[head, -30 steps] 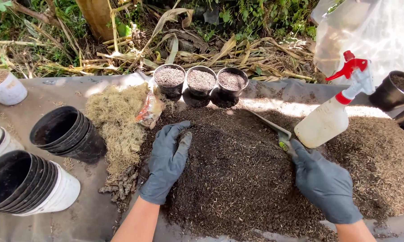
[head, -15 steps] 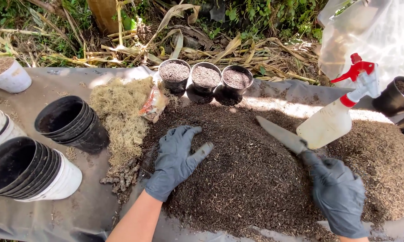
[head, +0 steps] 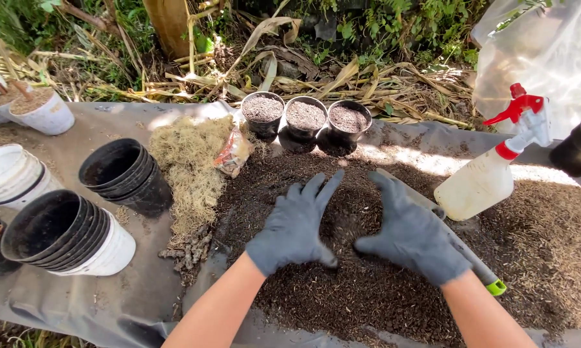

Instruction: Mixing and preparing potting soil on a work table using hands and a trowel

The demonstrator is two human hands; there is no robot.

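Observation:
Both my hands wear dark grey gloves and rest palm down on a big heap of dark potting mix [head: 342, 283]. My left hand [head: 297, 225] and my right hand [head: 410, 235] lie side by side, fingers spread, with a small gap of soil between them. Neither hand holds anything. A narrow trowel [head: 468, 254] with a green end lies on the heap under and beside my right hand. Three small black pots [head: 305, 115] filled with mix stand in a row beyond the heap.
A white spray bottle [head: 487, 177] with a red trigger lies at the right. Stacks of empty black pots [head: 126, 174] and white-and-black pots [head: 65, 241] lie at the left. Dry moss [head: 190, 161] and a small packet [head: 232, 153] sit nearby. A clear plastic bag [head: 535, 51] hangs at the upper right.
My right hand has let go of the trowel, which now lies on the heap. Both hands moved to the middle of the soil, side by side, fingers spread.

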